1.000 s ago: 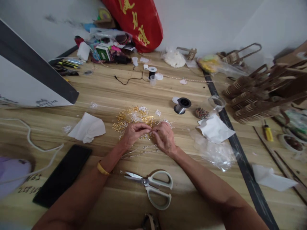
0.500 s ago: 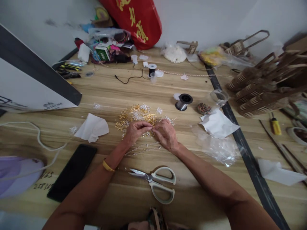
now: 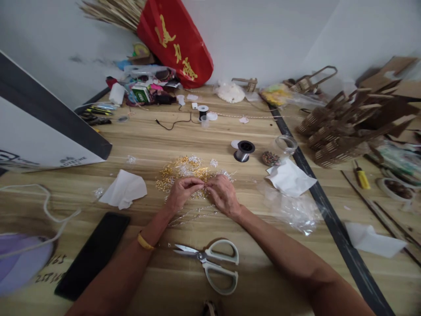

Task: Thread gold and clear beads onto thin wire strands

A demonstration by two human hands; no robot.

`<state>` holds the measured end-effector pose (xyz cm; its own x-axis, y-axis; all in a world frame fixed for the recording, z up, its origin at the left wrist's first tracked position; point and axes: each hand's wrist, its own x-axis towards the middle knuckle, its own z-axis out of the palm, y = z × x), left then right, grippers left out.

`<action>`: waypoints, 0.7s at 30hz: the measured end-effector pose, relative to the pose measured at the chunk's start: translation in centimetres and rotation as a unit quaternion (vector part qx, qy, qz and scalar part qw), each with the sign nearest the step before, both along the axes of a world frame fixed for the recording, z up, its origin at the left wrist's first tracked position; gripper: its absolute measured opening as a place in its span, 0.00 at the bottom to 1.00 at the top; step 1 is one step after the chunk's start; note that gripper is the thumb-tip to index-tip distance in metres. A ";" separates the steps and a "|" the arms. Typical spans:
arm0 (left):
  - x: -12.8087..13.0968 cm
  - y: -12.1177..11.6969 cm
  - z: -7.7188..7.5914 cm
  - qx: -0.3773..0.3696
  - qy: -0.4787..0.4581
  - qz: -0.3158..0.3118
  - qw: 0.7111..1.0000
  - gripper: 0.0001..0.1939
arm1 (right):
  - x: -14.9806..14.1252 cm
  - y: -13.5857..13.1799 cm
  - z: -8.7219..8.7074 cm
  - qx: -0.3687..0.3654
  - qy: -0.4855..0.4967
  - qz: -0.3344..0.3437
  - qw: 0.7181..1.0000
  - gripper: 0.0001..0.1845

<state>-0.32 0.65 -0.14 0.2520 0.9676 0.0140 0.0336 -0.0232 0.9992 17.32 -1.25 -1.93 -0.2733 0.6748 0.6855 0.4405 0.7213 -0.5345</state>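
Note:
My left hand and my right hand meet fingertip to fingertip over a pile of small gold and silver jewelry findings on the wooden table. Both hands pinch a tiny piece between thumb and fingers; it is too small to name. Thin silver chains lie just below my hands. White-handled scissors rest nearer to me, between my forearms. A yellow band sits on my left wrist.
A black phone and crumpled white tissue lie left. A wire spool, bead pile, glass jar, paper and clear plastic bag lie right. Wooden baskets stack far right. A red bag and clutter stand at the back.
My hands stay pinched together over the findings. The view has tilted upward a little, so the table contents sit lower in the picture.

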 end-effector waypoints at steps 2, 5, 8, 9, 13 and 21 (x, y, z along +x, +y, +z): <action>0.0 0.0 0.0 0.000 -0.001 0.004 1.000 0.09 | 0.0 0.0 -0.1 -0.004 0.001 -0.005 1.000 0.06; 0.0 0.0 0.1 0.010 0.000 0.006 1.000 0.08 | 0.0 0.0 -0.1 -0.011 -0.001 -0.008 1.000 0.05; 0.0 0.0 0.0 0.018 0.007 0.000 1.000 0.07 | 0.1 0.0 -0.1 -0.015 -0.004 -0.009 1.000 0.06; 0.0 0.0 -0.1 0.018 0.010 -0.001 1.000 0.07 | 0.1 0.0 -0.1 -0.018 -0.006 -0.010 1.000 0.06; 0.0 0.0 -0.2 0.022 0.004 -0.004 1.000 0.07 | 0.2 0.1 -0.1 -0.020 -0.010 -0.011 1.000 0.06; 0.0 0.0 -0.4 0.012 0.006 0.000 1.000 0.09 | 0.2 0.0 0.0 -0.030 -0.008 -0.008 0.999 0.06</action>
